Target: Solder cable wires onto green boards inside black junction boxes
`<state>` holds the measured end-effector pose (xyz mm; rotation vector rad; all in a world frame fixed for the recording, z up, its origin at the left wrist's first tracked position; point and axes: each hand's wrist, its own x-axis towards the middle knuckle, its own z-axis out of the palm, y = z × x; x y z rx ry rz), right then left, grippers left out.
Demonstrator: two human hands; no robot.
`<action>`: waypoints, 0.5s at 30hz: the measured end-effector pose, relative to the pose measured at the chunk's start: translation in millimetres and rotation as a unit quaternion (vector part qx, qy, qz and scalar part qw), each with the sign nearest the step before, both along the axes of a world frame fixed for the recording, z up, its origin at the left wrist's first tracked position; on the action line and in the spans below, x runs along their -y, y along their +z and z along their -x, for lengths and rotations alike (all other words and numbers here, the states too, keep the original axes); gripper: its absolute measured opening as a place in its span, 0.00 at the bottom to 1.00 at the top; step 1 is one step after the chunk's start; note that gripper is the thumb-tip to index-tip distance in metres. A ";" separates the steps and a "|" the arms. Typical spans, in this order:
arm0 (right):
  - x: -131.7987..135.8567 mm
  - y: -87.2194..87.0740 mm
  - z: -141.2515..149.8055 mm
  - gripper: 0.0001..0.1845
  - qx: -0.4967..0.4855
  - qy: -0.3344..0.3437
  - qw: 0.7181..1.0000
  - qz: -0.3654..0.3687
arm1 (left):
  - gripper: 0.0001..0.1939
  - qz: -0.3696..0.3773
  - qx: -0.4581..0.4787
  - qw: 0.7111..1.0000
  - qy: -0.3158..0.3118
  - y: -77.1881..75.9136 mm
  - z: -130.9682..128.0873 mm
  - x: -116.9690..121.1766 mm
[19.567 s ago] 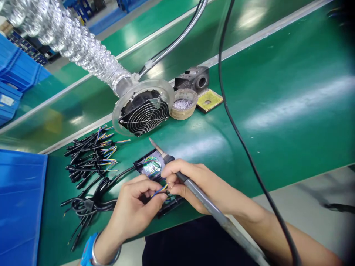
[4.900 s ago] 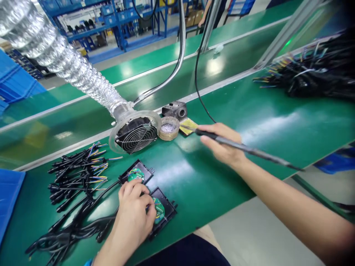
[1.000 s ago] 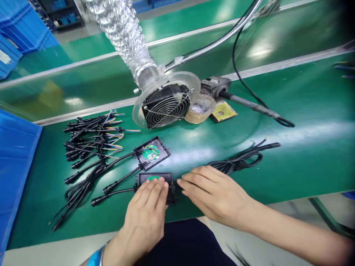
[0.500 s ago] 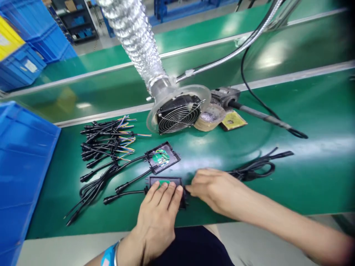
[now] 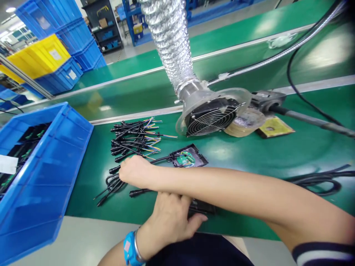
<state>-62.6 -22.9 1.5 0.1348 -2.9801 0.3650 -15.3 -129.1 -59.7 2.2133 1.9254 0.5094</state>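
Note:
My right arm crosses over my left, and my right hand (image 5: 135, 170) rests closed on the bundle of black cables (image 5: 111, 183) lying left of centre on the green mat; I cannot see what its fingers grip. My left hand (image 5: 171, 218), a blue band at its wrist, lies flat with fingers spread on a black housing (image 5: 202, 207) at the near edge of the mat, mostly hidden under my right forearm. A second open black housing with a round green circuit board (image 5: 186, 159) sits just beyond my arm.
A pile of short black leads with coloured wire ends (image 5: 133, 138) lies at the back left. A fume fan on a silver duct (image 5: 210, 115), a solder spool (image 5: 245, 123), a yellow sponge pad (image 5: 273, 126) and the parked soldering iron (image 5: 302, 117) stand behind. A blue bin (image 5: 39, 173) holding housings sits left.
My right hand has swung left across my left arm, from beside the near housing to the cable bundle. The view has panned left, bringing the blue bin in.

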 end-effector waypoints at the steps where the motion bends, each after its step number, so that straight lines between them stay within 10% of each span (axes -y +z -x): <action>1: -3.8 6.2 -5.4 0.07 -0.013 -0.009 1.000 0.002 | 0.30 0.007 0.003 1.000 0.006 -1.5 2.4 -0.2; 5: -26.4 42.3 -66.1 0.13 -0.101 -0.162 0.981 0.018 | 0.34 0.026 0.008 1.000 0.016 -2.0 7.8 -3.4; 8: -36.0 52.4 -139.3 0.13 -0.288 -0.370 0.878 0.095 | 0.41 0.009 -0.020 1.000 0.021 3.5 11.7 -7.0; 15: -38.9 -20.7 -285.5 0.22 -0.288 -0.624 0.654 0.315 | 0.51 -0.010 -0.060 0.998 0.023 19.3 21.9 -11.9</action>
